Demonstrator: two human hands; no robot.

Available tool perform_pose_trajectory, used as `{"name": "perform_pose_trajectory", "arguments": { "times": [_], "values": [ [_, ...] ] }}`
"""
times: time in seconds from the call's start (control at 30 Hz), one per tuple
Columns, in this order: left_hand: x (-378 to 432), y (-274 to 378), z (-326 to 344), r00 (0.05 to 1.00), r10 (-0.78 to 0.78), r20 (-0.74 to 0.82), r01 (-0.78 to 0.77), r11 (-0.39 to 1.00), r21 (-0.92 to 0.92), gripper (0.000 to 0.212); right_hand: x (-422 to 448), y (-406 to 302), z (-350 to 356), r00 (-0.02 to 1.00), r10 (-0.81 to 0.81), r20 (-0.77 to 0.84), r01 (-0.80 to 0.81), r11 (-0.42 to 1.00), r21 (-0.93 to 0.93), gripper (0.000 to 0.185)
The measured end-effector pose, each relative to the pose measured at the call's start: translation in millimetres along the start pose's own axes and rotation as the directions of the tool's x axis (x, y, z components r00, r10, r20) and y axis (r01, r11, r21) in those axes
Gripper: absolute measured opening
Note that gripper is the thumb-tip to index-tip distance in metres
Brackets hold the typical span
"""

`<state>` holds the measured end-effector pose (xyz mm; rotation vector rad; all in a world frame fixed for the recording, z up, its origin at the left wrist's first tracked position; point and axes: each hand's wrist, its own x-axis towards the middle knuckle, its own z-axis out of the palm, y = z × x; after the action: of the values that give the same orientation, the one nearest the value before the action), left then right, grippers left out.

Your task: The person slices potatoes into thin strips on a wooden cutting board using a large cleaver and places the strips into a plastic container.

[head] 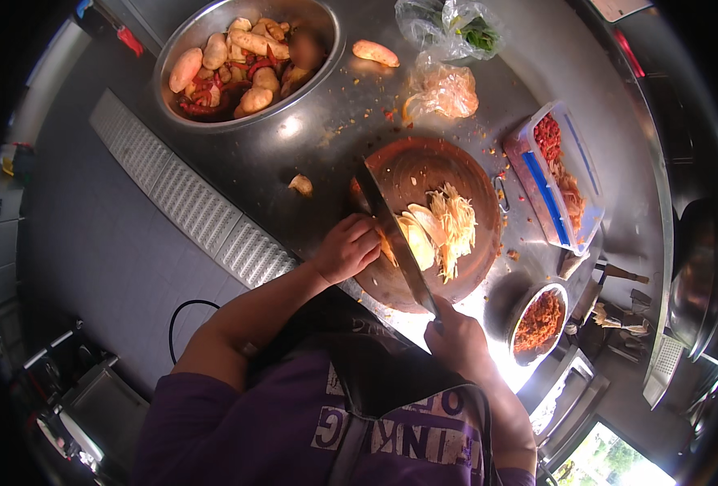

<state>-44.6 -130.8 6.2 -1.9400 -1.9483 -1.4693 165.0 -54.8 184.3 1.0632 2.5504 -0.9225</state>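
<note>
My left hand [353,248] presses its curled fingers on a brownish tuber piece [388,250] at the left side of a round wooden chopping board [390,296]. Around the handle of a long, wide-bladed kitchen knife [399,236] is my right hand [458,338], at the board's near edge. The blade lies slantwise across the board, close beside my left fingertips, and hides part of the tuber. Right of the blade are overlapping pale tuber slices [418,234]. Beyond them rests a heap of thin pale shreds [456,228].
A steel bowl [338,42] of tubers and red chillies stands far left on the steel worktop [328,146]. A loose tuber [376,53], plastic bags [441,88], a plastic tub [538,188] and a bowl of red-orange shreds [538,325] surround the board. A tuber scrap [301,184] lies left.
</note>
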Motion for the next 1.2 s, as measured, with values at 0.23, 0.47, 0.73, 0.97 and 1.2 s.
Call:
{"name": "perform_pose_trajectory", "arguments": {
  "times": [0.23,0.47,0.73,0.97,1.2],
  "values": [
    [-5,-4,-1,1.0,-0.005,0.009,0.005,1.0,-0.027,0.019,8,-2,-5,0.999,-0.032,0.01,0.032,0.998,0.049,0.038],
    [3,0,0,1.0,-0.003,0.003,0.003,0.999,-0.045,0.018,29,11,20,0.999,-0.04,-0.027,0.04,0.999,0.01,0.038],
    [3,0,-1,1.0,-0.016,-0.011,0.015,0.998,-0.065,0.018,28,5,16,1.0,-0.023,0.004,0.023,0.997,0.073,0.036],
    [-4,-1,-1,0.998,-0.044,-0.035,0.042,0.997,-0.063,0.017,12,-8,-18,0.996,0.03,0.085,-0.039,0.994,0.101,0.038],
    [-3,3,-5,0.997,-0.066,0.031,0.067,0.997,-0.037,0.016,33,11,20,1.0,0.011,0.009,-0.011,0.999,0.04,0.036]
  ]
}}
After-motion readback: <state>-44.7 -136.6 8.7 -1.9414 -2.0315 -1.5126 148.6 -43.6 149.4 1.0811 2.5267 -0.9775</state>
